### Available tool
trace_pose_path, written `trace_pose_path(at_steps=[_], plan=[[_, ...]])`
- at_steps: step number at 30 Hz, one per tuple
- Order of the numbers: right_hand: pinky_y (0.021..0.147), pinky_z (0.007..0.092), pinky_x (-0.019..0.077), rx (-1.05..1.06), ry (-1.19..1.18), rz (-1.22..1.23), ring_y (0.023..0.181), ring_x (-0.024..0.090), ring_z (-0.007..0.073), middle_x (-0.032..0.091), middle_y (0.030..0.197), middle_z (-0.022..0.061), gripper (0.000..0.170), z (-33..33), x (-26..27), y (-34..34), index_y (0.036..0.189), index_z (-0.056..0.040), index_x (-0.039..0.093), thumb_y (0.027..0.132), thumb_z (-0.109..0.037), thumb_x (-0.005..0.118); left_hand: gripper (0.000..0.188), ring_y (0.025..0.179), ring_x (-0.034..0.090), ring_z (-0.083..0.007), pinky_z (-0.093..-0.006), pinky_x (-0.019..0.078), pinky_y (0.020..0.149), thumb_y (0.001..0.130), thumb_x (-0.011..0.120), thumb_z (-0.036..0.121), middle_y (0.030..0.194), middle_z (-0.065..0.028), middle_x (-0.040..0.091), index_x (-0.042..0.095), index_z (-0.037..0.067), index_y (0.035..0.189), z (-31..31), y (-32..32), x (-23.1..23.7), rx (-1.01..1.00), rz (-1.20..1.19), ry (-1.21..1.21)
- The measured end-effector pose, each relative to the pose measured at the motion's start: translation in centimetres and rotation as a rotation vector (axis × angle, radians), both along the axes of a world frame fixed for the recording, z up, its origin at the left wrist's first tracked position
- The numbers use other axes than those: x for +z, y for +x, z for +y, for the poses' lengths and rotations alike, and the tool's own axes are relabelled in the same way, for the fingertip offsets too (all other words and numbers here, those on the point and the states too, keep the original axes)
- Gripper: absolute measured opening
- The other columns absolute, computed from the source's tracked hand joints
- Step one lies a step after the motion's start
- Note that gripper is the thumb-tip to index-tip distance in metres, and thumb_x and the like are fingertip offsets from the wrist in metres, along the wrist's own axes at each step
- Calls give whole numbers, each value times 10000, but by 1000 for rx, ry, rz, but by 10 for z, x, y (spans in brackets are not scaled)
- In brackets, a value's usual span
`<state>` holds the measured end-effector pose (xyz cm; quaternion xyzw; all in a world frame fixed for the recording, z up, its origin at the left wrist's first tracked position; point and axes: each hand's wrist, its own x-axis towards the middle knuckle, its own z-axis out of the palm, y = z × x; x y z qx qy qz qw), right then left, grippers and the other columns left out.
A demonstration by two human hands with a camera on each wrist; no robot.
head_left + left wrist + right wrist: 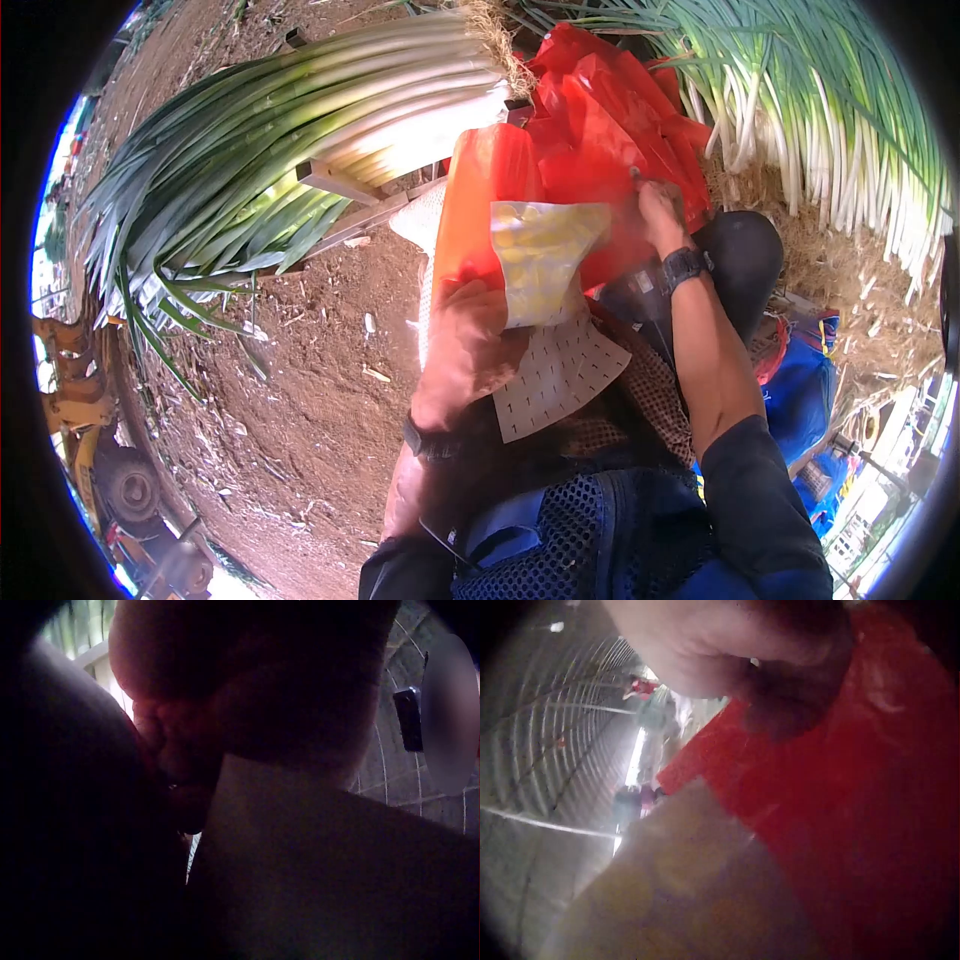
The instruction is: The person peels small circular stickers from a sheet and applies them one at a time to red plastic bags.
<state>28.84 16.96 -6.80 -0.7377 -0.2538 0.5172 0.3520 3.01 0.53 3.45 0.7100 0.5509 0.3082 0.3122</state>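
Pinching red plastic btwn R fingers, L fingers at btm, hold unclear

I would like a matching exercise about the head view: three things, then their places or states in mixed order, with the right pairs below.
Things
1. yellow-patterned sheet
2. right hand
3. vehicle wheel

Places or states
A. at the lower left of the picture
B. between the left hand and the right hand
C. holding the red plastic

Pairs: 1-B, 2-C, 3-A
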Motion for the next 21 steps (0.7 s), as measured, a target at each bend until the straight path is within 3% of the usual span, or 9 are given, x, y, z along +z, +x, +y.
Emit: trace_pose_path(at_steps=[3, 6, 7, 9, 11, 14, 15, 18, 21], plan=[[530, 364, 568, -64, -124, -148, 620, 646, 228, 652, 828, 118, 333, -4, 9, 10, 1060, 13, 610, 938, -292, 666, 199, 833, 660, -254, -368, 492, 826, 746, 714, 24, 913, -70, 711, 728, 95, 932, 2, 2, 0, 67, -239, -110], [558, 361, 568, 46, -127, -180, 696, 662, 215, 661, 872, 97, 403, -10, 43, 0, 1071, 1, 629, 939, -379, 654, 276, 973, 682, -189, -331, 522, 840, 808, 709, 37, 1040, -93, 734, 714, 51, 1084, 1, 2, 12, 198, -460, -448], [593, 346, 563, 98, -71, -69, 730, 661, 200, 663, 889, 86, 426, -15, 50, -3, 1078, -4, 635, 938, -405, 650, 291, 981, 661, -119, -297, 526, 839, 826, 712, 37, 1058, -78, 734, 698, 25, 1116, 1, 2, 11, 222, -443, -444], [663, 317, 554, 200, 44, 152, 797, 660, 170, 667, 924, 62, 472, -28, 64, -10, 1093, -12, 647, 934, -457, 641, 239, 886, 669, -117, -286, 531, 793, 809, 732, 9, 984, -51, 735, 721, 15, 1048, -3, -3, 7, 322, -573, -584], [723, 283, 529, 406, 12, 289, 834, 649, 137, 667, 949, 40, 478, -39, 86, -19, 1100, -27, 655, 931, -474, 642, 234, 839, 674, -111, -269, 537, 775, 804, 757, -6, 965, -43, 736, 735, 20, 1036, -3, -10, 12, 393, -648, -687], [788, 255, 499, 722, -88, 431, 902, 634, 103, 673, 999, 12, 422, -51, 96, -21, 1122, -36, 663, 950, -421, 642, 188, 768, 675, -101, -271, 560, 687, 821, 733, 41, 906, -57, 745, 737, 7, 1007, -14, -27, -21, 329, -698, -544], [797, 259, 507, 703, -43, 455, 912, 635, 98, 676, 1006, 8, 360, -55, 98, -22, 1115, -32, 663, 953, -353, 652, 128, 757, 695, -106, -274, 577, 655, 820, 743, 43, 853, -63, 747, 751, 0, 940, -15, -27, -27, 286, -792, -398], [818, 257, 518, 597, 14, 538, 926, 634, 86, 682, 1020, 5, 256, -64, 99, -28, 1107, -20, 663, 949, -222, 672, 145, 761, 708, -98, -281, 593, 642, 810, 747, 40, 855, -60, 753, 748, -5, 948, -16, -28, -9, 377, -1002, -634], [832, 239, 518, 514, 125, 606, 917, 629, 71, 682, 985, -5, 201, -69, 102, -33, 1077, -31, 667, 946, -183, 670, 281, 720, 726, -155, -278, 599, 622, 731, 850, 179, 862, -68, 753, 739, 14, 929, -17, -41, -36, 132, -471, -105]])
